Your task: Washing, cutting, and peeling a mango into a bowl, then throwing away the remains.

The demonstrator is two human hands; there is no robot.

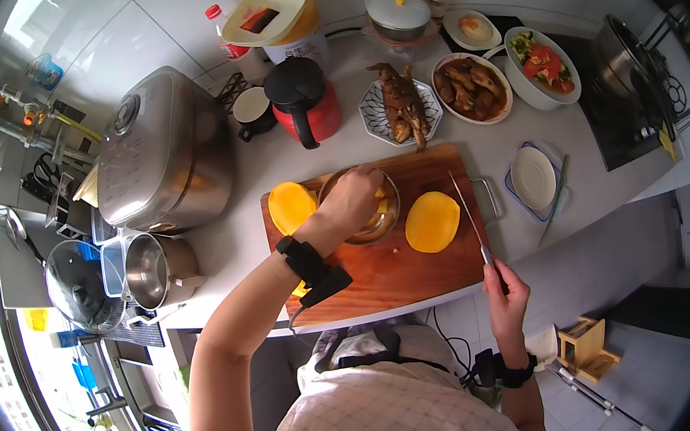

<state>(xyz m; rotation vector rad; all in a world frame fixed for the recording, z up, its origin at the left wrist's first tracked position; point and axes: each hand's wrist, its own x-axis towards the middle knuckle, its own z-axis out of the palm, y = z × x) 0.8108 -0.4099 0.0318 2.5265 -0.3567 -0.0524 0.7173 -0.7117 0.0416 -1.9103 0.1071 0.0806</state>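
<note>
A kitchen knife (pixel 464 205) is in my right hand (pixel 507 291), gripped by its handle, blade pointing away along the right edge of the wooden cutting board (pixel 353 285). My left hand (pixel 353 198) is over a glass bowl (pixel 397 213) on the board, fingers bent down; their tips are hidden. Yellow chunks (pixel 381 211), seemingly mango, show in the bowl. To its right lies a large yellow mango slab (pixel 432 222), cut face up. Another mango slab (pixel 290 207) sits left of the bowl. Below it, another yellow piece (pixel 300 289) is mostly covered by my wrist strap.
Beyond the board are a roast bird on a patterned plate (pixel 376 119), a bowl of braised meat (pixel 472 88), a vegetable dish (pixel 542 68) and a red jug (pixel 315 113). A rice cooker (pixel 165 153) and steel pot (pixel 150 273) stand left. A small dish (pixel 533 180) is right.
</note>
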